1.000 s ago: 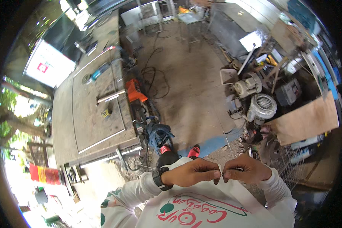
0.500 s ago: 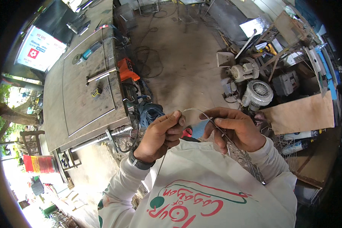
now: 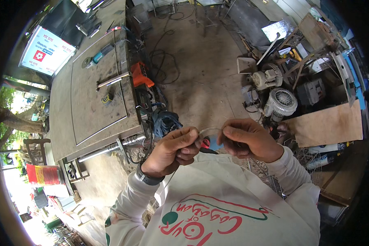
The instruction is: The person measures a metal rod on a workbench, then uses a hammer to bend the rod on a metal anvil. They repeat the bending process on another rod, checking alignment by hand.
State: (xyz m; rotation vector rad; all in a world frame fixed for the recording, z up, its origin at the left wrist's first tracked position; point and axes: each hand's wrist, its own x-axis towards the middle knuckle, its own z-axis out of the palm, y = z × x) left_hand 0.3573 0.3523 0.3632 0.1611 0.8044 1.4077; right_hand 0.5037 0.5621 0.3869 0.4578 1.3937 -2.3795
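Observation:
A thin metal wire (image 3: 210, 130) arches between my two hands in front of my chest. My left hand (image 3: 177, 148) is closed on it, thumb pressed against the index finger. Below that hand the wire runs down past my wrist. My right hand (image 3: 250, 140) pinches the other side of the arch between thumb and fingers. Past the right hand, thin wire lengths show near the right sleeve, partly hidden by the hand and blurred against the rubble behind.
On the workbench (image 3: 61, 139) to the left lie a thin rectangular wire frame (image 3: 71, 110), a hammer (image 3: 112, 81), a tape measure (image 3: 107, 99) and an angle grinder (image 3: 97, 56). Blower motors (image 3: 283, 102) and a plywood sheet (image 3: 328, 125) stand at the right. A cable (image 3: 165, 65) coils on the floor.
My right hand has closed from spread fingers into a pinch on the wire, nearer my left hand. The arch between the hands is shorter and lower. My left hand keeps its grip.

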